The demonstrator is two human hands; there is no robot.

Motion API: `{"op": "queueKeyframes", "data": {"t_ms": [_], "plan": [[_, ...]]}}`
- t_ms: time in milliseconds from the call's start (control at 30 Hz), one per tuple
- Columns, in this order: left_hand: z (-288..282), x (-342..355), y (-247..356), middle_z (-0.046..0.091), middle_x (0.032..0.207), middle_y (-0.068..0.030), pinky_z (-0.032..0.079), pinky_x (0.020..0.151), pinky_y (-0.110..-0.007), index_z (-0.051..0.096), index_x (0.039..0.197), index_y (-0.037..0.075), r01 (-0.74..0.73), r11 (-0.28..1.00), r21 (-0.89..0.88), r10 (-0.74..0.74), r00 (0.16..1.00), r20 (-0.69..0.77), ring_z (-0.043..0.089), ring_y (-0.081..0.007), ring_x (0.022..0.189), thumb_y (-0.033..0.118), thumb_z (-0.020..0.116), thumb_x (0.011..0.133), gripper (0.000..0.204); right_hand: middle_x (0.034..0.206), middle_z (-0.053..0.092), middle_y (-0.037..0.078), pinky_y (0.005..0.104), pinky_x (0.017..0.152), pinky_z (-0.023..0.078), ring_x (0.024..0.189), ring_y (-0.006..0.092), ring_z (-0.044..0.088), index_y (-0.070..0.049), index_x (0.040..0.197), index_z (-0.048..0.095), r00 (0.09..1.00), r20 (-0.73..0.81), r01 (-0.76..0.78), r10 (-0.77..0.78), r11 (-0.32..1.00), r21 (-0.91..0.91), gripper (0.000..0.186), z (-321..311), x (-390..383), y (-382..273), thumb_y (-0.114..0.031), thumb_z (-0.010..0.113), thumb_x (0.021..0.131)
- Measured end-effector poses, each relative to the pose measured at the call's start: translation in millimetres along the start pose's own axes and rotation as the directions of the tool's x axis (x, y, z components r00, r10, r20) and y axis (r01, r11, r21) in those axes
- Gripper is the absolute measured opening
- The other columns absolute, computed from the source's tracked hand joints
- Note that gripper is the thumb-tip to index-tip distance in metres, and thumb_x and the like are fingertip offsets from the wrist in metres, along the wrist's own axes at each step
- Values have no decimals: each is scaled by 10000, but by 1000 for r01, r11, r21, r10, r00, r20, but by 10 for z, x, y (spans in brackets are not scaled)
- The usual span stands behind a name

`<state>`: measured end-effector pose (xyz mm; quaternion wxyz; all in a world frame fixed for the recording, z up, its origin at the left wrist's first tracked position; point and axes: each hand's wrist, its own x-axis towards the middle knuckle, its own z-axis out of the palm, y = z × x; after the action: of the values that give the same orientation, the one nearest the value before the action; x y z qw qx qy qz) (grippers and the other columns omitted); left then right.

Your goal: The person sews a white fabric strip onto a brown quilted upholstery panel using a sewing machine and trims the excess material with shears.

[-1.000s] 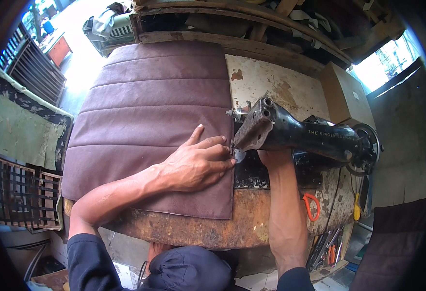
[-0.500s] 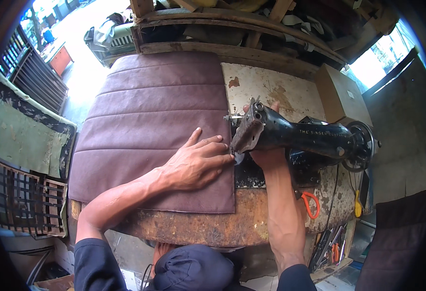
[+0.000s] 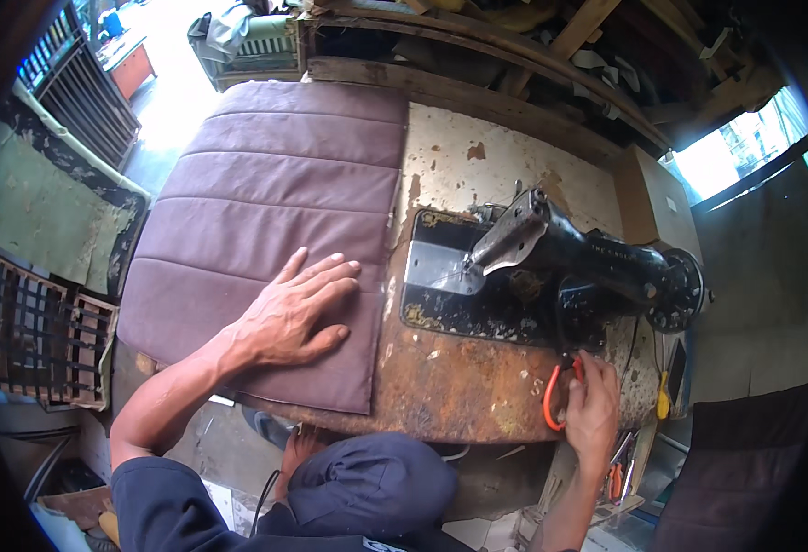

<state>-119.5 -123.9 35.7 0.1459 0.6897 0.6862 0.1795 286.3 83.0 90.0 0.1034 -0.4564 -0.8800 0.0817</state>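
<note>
A maroon padded panel (image 3: 266, 170) with stitched cross seams lies flat over the left of the worktable. My left hand (image 3: 298, 317) rests on its near part, palm down with the fingers spread. To the right stands a black sewing machine (image 3: 597, 253), its metal needle plate (image 3: 441, 267) bare beside the panel's right edge. A thread runs near the needle, and the panel is apart from it. By the table's front right, my right hand (image 3: 594, 405) has its fingers curled round the orange handles of a pair of scissors (image 3: 551, 405); their blades are mostly hidden.
The worktable (image 3: 441, 386) has a worn, rusty-brown front edge. A cardboard box (image 3: 662, 198) stands behind the machine's handwheel (image 3: 685, 290). A yellow-handled tool (image 3: 663, 396) hangs at the right. Wooden racking (image 3: 478, 101) borders the back, and slatted frames (image 3: 40, 322) stand at left.
The panel has slid left, away from the machine's needle, with my left hand on it. My right hand has come from behind the machine's arm down to the scissors. The view has shifted slightly.
</note>
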Motion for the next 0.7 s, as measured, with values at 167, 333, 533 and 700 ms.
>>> {"op": "queueKeyframes", "data": {"t_ms": [167, 333, 533, 700], "plan": [[111, -406, 229, 412, 1619, -178, 111, 1286, -573, 473, 1471, 8, 104, 991, 85, -100, 994, -53, 287, -338, 1563, 356, 655, 931, 668, 1384, 580, 256, 469, 1102, 442, 1302, 445, 550, -31, 1485, 521, 989, 130, -78, 73, 997, 30, 637, 60, -217, 116, -8, 643, 860], [144, -385, 576, 384, 1624, -191, 181, 1258, -603, 410, 1533, 27, 178, 975, 130, -182, 983, 25, 278, -371, 1557, 408, 660, 946, 743, 1315, 626, 255, 488, 1043, 482, 1205, 449, 614, -29, 1453, 543, 953, 88, -294, 290, 955, 35, 662, 118, -112, -67, -27, 650, 799], [-127, 308, 123, 396, 1624, -192, 220, 1250, -581, 403, 1552, 30, -234, 963, 134, 209, 962, 179, 327, -378, 1533, 543, 763, 867, 929, 1209, 631, 254, 490, 982, 510, 1123, 441, 643, -32, 1462, 554, 966, 74, -253, 247, 964, 83, 687, 289, -129, -8, -116, 667, 789], [-550, 1188, 372, 762, 1083, -121, 380, 1105, -531, 719, 1235, 108, -242, 930, 278, -33, 697, 717, 686, -293, 1123, 499, 796, 848, 555, 1156, 637, 229, 477, 942, 523, 1046, 418, 664, -40, 1448, 575, 965, 35, -261, 259, 959, 106, 679, 282, -226, 60, -125, 685, 784]]}}
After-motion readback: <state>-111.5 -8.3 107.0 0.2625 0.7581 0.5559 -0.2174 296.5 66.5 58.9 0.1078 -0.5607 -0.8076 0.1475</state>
